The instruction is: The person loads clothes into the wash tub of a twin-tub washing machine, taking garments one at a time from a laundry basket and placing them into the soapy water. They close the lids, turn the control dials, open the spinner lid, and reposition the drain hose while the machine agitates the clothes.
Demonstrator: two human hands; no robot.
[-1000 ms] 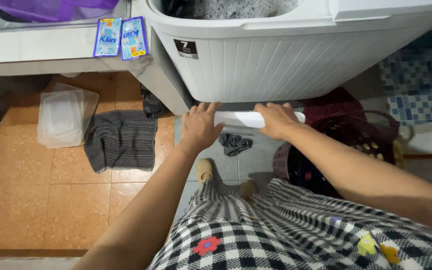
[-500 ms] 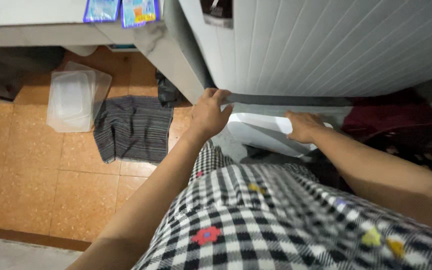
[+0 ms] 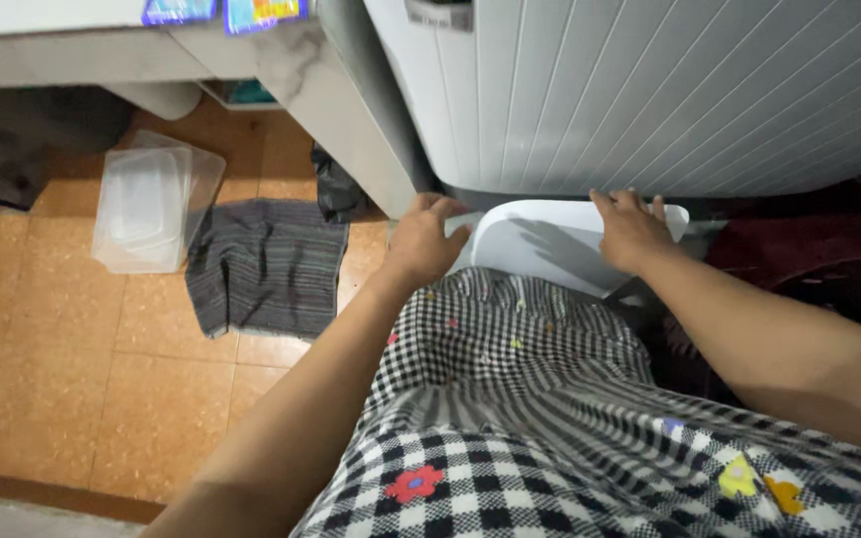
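Best eased level with both grips even: left hand (image 3: pixel 423 242) and right hand (image 3: pixel 632 229), fingers curled on the rim of the white curved plastic tray (image 3: pixel 540 244), low under the ribbed white washing machine (image 3: pixel 650 90).

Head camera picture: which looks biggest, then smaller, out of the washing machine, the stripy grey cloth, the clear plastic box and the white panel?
1. washing machine
2. stripy grey cloth
3. white panel and clear plastic box: look alike, and hands hide part of the panel.

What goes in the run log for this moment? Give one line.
left hand: grips white panel left edge | right hand: grips its top right edge | panel: tilted, below washer | floor: striped cloth, clear box
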